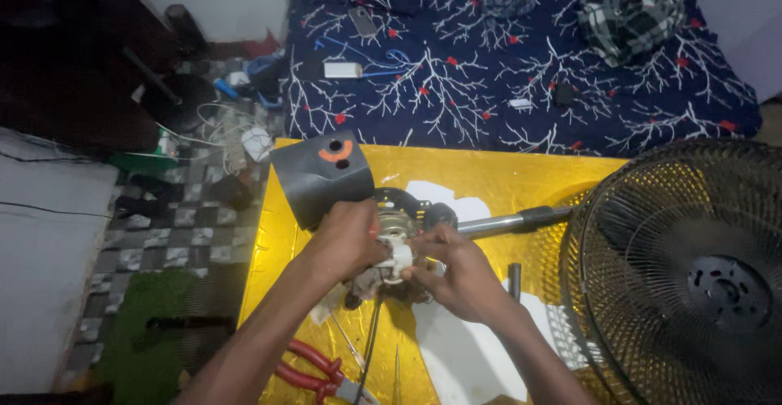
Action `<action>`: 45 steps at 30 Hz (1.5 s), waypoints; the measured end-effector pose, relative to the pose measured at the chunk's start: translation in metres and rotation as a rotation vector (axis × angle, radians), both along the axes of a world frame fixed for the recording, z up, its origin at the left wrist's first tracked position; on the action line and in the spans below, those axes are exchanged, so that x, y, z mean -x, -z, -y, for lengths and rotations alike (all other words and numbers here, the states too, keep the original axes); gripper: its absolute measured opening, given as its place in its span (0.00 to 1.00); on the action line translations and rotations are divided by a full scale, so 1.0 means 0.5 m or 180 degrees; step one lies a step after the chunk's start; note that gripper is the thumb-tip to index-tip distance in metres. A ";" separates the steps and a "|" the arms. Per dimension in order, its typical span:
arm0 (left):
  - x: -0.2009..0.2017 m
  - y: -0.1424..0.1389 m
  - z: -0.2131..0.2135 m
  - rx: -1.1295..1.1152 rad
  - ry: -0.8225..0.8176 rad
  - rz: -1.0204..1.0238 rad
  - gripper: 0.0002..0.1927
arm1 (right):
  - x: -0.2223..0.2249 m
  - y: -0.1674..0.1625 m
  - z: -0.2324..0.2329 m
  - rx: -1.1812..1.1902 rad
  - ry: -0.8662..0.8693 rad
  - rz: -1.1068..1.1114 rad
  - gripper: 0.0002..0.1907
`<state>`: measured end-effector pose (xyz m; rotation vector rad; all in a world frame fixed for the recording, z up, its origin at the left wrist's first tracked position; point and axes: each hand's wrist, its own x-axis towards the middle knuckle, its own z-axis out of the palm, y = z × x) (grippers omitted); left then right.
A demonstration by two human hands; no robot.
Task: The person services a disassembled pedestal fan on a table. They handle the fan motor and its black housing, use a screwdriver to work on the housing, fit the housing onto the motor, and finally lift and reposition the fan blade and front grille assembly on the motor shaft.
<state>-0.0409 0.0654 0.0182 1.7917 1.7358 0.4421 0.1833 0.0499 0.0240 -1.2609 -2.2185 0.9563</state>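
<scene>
On a shiny yellow table top (497, 179) lies an opened fan motor (401, 219) with a metal pole (509, 222) running off to the right. My left hand (346, 240) grips the motor's left side. My right hand (456, 271) pinches a small white part (399, 256) on the motor between the two hands. A dark grey motor cover (319, 179) with an orange mark stands tilted just behind my left hand.
A black fan grille (676, 271) fills the right side. Red-handled pliers (314, 372) and a thin metal tool (397, 376) lie near the table's front edge. A bed with a dark blue branch-patterned sheet (489, 71) stands behind; cables and clutter cover the floor (220, 128) at left.
</scene>
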 end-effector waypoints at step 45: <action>0.012 0.086 0.052 -0.0960 -0.0470 0.0871 0.18 | -0.003 0.006 -0.046 0.0215 0.0039 0.0153 0.22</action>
